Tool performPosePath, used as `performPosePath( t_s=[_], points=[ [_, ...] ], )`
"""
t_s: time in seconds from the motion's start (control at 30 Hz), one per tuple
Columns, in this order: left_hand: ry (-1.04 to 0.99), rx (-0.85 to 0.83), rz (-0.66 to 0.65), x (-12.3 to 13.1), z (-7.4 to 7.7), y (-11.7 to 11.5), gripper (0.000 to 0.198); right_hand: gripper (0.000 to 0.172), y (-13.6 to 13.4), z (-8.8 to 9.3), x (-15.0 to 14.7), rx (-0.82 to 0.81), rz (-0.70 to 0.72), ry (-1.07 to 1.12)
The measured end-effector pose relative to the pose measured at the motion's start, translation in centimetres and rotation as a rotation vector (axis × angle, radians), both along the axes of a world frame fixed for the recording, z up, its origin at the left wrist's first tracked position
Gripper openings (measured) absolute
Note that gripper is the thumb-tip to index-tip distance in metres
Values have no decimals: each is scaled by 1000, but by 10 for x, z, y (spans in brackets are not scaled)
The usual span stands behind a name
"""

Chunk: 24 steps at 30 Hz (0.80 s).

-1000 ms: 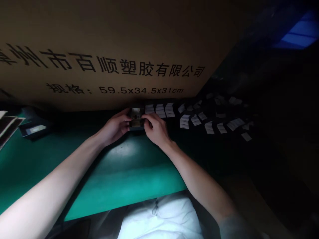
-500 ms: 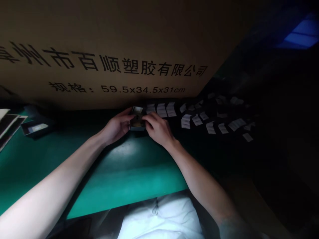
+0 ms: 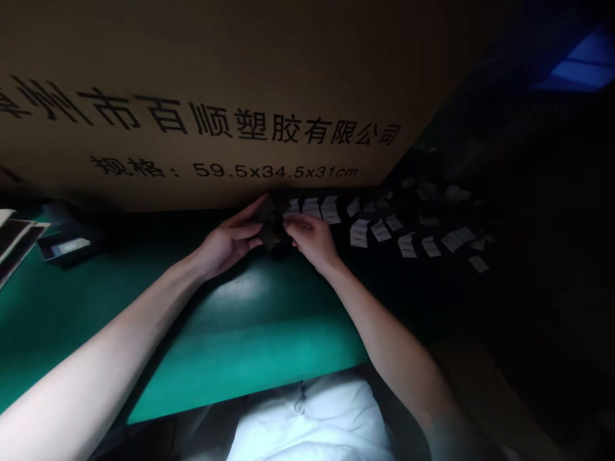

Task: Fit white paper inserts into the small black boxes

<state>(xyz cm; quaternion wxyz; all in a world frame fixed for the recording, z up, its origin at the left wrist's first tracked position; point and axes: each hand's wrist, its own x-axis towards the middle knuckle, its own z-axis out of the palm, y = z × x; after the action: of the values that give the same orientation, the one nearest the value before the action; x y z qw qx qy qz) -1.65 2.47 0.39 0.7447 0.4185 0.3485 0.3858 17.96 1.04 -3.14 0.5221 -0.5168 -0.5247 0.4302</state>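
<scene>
While both hands work at a dark angular piece (image 3: 271,224), the head view puts it just above the far edge of the green tabletop (image 3: 240,358), centre of the frame, held clear of the surface. Step in hand looks like two-handed handling of that piece; its matte, shadowed faces and folded-looking corners are too dark to identify, and it could be a small box or flap. Left hand (image 3: 228,243) grasps its lower left side, fingers extended and slightly spread. Right hand (image 3: 312,240) has its fingertips (image 3: 291,224) at the right side, curled in; shadow hides whether they pinch or merely touch. Judging from this hold, the piece needs both hands steady, with better light on it. Just right of it, small white paper slips (image 3: 312,208) lie in loose rows across a dark surface, thin and flat, scattering toward the right. Upper frame is filled by a brown corrugated carton (image 3: 192,77) with black Chinese print and dimensions. At left sit a shallow dark tray (image 3: 67,248) with a pale label and dark sheets (image 3: 14,240). A white shirt (image 3: 307,426) fills the bottom edge.
</scene>
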Motion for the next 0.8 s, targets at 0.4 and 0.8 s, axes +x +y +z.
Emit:
performPosePath(
  t_s=[0.4,0.8],
  points=[
    [-24,-22,17,-3,-7,1,64,24,-4,-3,0,211,-28,-185],
    [-97,37,-35,-2,-11,3,34,27,-5,-4,-2,315,-21,-271]
  ],
)
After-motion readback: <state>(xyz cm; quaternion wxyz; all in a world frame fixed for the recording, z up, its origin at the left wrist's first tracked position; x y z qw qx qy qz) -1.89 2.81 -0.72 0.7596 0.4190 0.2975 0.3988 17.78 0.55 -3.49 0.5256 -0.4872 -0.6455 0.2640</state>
